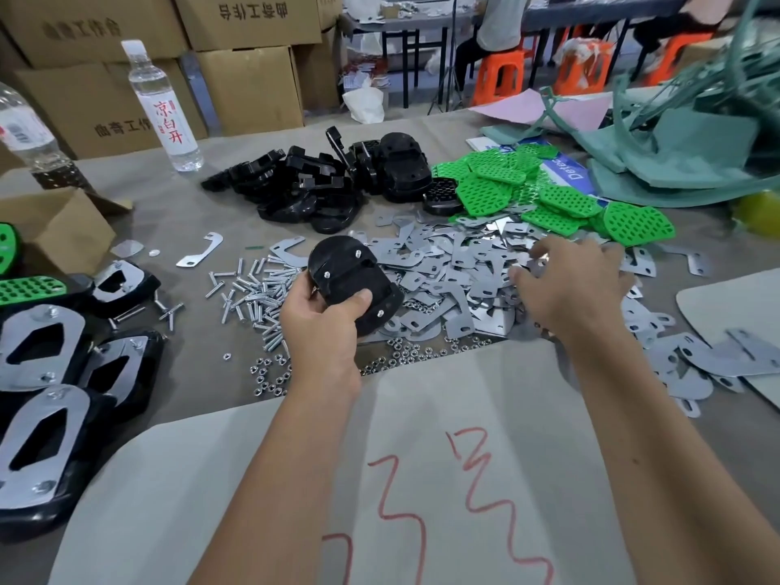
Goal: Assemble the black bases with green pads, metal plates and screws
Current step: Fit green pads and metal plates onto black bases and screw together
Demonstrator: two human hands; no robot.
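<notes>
A black base (352,285) with 3 screw tips poking through sits tilted above loose screws (253,289). Behind lie more black bases (329,183), green pads (561,196) and metal plates (447,268).

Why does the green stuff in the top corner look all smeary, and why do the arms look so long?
Head view: the teal scraps at top right are motion-blurred; the right hand is slightly soft too, while the left hand and black base are sharp. The wide-angle lens stretches the forearms and bends the edges. Light is even, with faint glare on the metal plates.
</notes>
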